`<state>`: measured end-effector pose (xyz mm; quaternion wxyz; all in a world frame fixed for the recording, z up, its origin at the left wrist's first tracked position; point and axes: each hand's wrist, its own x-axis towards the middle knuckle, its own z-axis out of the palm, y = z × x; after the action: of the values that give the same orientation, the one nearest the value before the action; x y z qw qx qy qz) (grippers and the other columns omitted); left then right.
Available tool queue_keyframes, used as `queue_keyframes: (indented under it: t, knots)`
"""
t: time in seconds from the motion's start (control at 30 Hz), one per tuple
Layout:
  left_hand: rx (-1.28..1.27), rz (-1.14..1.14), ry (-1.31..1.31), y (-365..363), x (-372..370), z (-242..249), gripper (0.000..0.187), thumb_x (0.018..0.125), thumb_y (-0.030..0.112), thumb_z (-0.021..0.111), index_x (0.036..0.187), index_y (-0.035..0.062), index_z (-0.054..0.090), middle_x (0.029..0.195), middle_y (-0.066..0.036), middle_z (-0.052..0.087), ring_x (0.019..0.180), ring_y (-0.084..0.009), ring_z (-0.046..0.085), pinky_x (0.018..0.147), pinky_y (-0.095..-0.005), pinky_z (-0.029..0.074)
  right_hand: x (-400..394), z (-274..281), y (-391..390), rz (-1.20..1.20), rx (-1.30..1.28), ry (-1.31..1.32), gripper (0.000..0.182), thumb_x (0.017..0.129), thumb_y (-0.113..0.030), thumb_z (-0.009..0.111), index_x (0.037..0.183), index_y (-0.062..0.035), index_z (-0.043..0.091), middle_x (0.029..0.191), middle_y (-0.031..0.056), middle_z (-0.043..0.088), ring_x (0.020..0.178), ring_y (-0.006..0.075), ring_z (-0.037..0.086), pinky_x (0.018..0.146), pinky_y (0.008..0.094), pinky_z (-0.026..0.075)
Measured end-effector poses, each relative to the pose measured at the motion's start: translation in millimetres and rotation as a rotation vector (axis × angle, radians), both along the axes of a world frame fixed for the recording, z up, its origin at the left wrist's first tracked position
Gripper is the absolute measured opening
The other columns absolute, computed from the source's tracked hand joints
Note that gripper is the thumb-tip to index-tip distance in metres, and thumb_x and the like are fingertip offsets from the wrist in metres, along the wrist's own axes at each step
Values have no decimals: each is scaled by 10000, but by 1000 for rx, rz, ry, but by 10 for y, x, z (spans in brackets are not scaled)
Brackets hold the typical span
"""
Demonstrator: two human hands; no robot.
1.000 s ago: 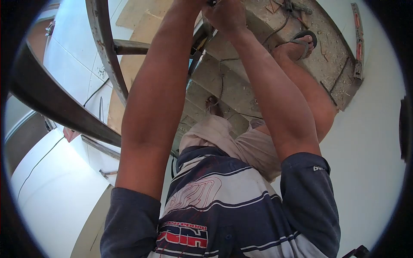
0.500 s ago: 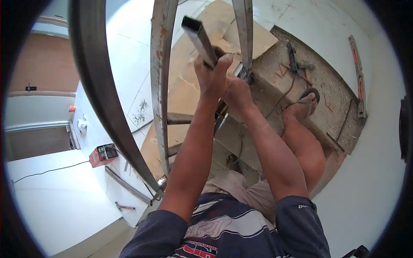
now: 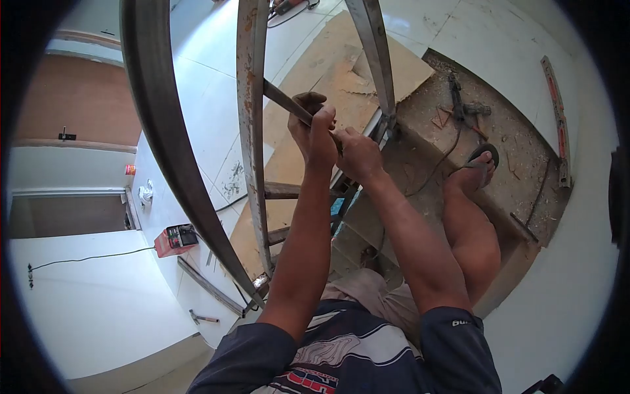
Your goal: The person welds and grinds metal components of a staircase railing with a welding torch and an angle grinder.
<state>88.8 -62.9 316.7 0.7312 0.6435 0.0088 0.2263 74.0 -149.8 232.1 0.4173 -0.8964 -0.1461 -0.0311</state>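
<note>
A square metal tube [image 3: 287, 104] slants across in front of me, its far end right at the rusty railing post [image 3: 250, 125]. My left hand [image 3: 312, 134] is closed round the tube's middle, the thumb lying along its upper side. Close beside it, my right hand [image 3: 359, 155] is closed on the near end, which its fingers mostly hide. To the right of the tube stands a second metal post [image 3: 374, 56], and on the left a dark curved handrail [image 3: 152, 125] sweeps down past my left arm.
Below me are dusty steps [image 3: 420, 148], where my right foot rests near a corded power tool [image 3: 455, 98]. A red spirit level [image 3: 556, 121] leans by the right wall. Cardboard [image 3: 328, 65] covers floor ahead. To the left are a red machine [image 3: 176, 240] and a hammer [image 3: 202, 318].
The tube has swung down and leftward: its open end pointed up at me before, and now it lies flatter, reaching to the rusty post. My view has shifted slightly.
</note>
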Motion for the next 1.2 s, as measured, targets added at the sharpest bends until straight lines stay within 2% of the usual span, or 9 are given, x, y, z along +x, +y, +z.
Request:
queue_keyframes:
  t: [0.17,0.27,0.4,0.47,0.53,0.63,0.73,0.83,1.2]
  knots:
    - [9,21,-9,-20,-25,14,275,824,149,663,1053,7,609,766,-16,543,642,-89,501,592,-251,429,0,30,-18,-2,8,-4,203,931,-275,691,997,-85,658,989,153,672,922,390,705,783,527,569]
    - [20,34,-17,-19,-41,24,271,830,146,668,1057,9,615,771,-11,541,647,-86,500,594,-250,427,96,32,-131,62,11,57,245,899,-245,700,1085,-86,691,1040,171,708,970,406,705,835,510,574]
    - [30,69,-8,-33,-74,19,243,853,136,682,1054,14,621,783,-8,550,660,-89,515,603,-252,438,462,368,-590,324,86,633,475,837,-271,733,1260,-56,704,1141,209,743,1084,373,715,954,417,562]
    - [40,94,6,-46,-90,19,224,865,119,674,1055,14,620,791,-11,559,663,-92,521,609,-255,446,622,604,-714,254,252,231,457,863,-279,743,1234,-15,709,1115,211,748,1065,329,727,953,400,562]
    - [54,119,14,-65,-109,37,205,878,103,667,1056,14,619,799,-13,568,666,-95,528,615,-259,454,576,1050,-668,81,649,-8,444,903,-295,759,1255,-28,716,1108,188,758,1038,280,736,922,405,577]
    - [98,121,-19,-62,-126,43,160,942,112,654,1061,12,613,799,-12,578,668,-89,530,613,-264,457,440,1440,-598,367,947,57,431,936,-325,767,1296,-94,721,1107,151,766,979,235,744,872,404,592]
    - [187,74,-71,18,-107,-12,171,1009,144,627,1095,-3,611,894,-39,627,778,-113,592,709,-280,501,339,1471,-398,428,807,58,429,937,-348,778,1313,-147,726,1072,130,778,918,208,744,841,381,592]
    - [356,81,-114,30,-105,38,224,1049,138,578,1191,-35,581,1160,-94,647,1061,-163,620,931,-306,497,279,1495,-269,415,809,88,412,950,-353,765,1311,-156,732,1021,117,789,879,189,737,816,355,580]
    - [412,96,-83,103,-111,-7,165,1045,151,583,1089,-6,553,1037,-49,605,947,-116,575,808,-275,483,281,1459,-238,390,849,96,394,941,-362,772,1275,-154,752,1054,117,788,926,190,741,816,364,584]
